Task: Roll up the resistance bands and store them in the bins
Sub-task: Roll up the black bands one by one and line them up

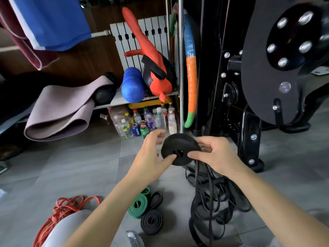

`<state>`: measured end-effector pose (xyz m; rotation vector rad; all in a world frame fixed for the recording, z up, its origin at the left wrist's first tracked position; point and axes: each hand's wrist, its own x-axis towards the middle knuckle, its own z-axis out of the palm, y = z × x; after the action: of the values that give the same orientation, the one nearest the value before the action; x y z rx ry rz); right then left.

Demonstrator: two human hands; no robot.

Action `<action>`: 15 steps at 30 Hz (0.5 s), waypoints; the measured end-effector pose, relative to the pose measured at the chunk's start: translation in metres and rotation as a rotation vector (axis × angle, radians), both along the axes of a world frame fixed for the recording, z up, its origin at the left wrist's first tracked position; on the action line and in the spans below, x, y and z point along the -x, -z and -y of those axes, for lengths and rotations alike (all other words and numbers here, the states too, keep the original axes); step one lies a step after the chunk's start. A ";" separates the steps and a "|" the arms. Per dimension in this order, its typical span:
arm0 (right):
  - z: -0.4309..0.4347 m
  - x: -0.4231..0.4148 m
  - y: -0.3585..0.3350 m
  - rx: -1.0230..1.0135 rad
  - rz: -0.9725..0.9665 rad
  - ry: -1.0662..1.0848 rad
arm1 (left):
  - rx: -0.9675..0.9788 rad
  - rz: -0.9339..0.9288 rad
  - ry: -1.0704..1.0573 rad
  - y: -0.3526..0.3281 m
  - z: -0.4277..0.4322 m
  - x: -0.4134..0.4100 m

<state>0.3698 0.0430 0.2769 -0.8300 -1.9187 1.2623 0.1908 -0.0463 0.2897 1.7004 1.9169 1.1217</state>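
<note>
We hold the roll [179, 148] between both grips: the right hand [215, 154] pinches its rim, and the left hand [151, 154] pinches it with the thumb by the core. Its tail [204, 193] hangs below. It is likely light, springy rubber, so we should squeeze across the flat faces or it unwinds.

Grey tile floor [74, 157], white radiator [142, 34] (behind metal shelf [142, 99])

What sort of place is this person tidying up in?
Probably a home gym or small fitness room: a black steel weight machine stands at right, a blue foam roller and folded mauve exercise mat sit on shelving, and a black rubber resistance band is half rolled.
</note>
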 end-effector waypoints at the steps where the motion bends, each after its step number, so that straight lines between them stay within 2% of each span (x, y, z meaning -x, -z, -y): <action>1: 0.000 0.001 0.000 -0.008 0.041 -0.009 | -0.026 -0.247 0.069 -0.003 0.003 0.004; 3: 0.002 0.002 0.000 -0.028 0.084 -0.034 | -0.038 -0.543 0.199 -0.008 0.007 0.005; 4: 0.004 0.003 0.000 -0.042 0.089 -0.044 | -0.043 -0.578 0.220 -0.010 0.008 0.003; 9: 0.009 0.002 -0.004 -0.026 0.029 -0.093 | -0.081 -0.369 0.251 -0.030 0.011 0.003; 15: 0.018 0.008 0.000 -0.047 0.044 -0.161 | 0.096 -0.668 0.278 -0.044 0.018 -0.001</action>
<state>0.3617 0.0255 0.2768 -0.6957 -2.0770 1.2967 0.1922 -0.0639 0.3342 2.3932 1.9335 0.3669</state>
